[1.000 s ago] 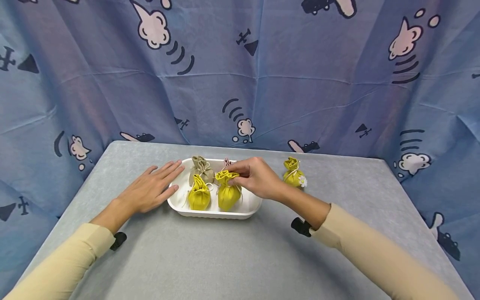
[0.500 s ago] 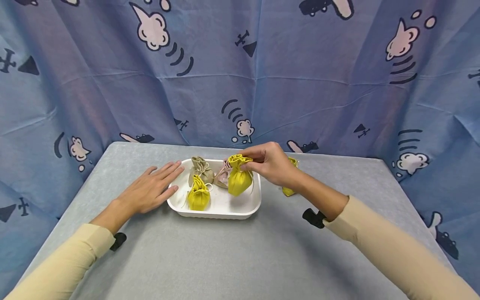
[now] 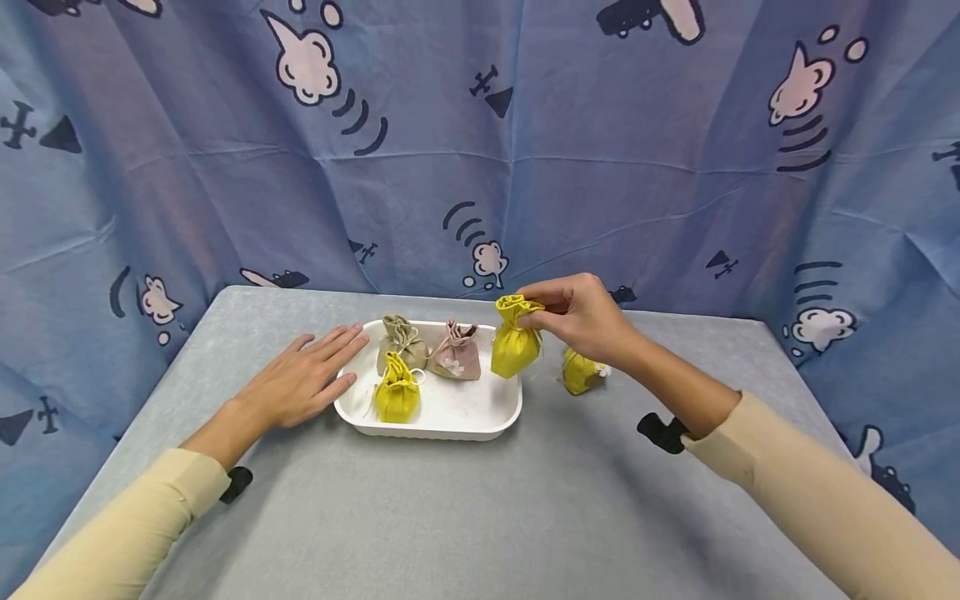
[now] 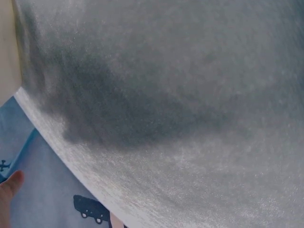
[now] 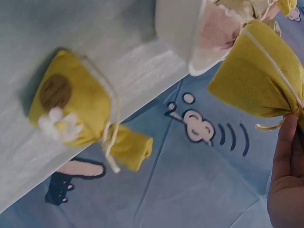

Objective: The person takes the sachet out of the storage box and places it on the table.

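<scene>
Grey tabletop (image 4: 213, 185), dark shadow (image 4: 123, 109) near centre, pale sleeve (image 4: 7, 52) at ten o'clock, left hand (image 4: 8, 194), cropped, and blue printed cloth (image 4: 47, 190) at eight.

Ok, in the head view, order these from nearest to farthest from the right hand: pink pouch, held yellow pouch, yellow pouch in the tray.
1. Held yellow pouch: pinched in the right hand.
2. Pink pouch: left of that hand, in the white tray.
3. Yellow pouch in the tray: farther left, toward the front edge.
</scene>
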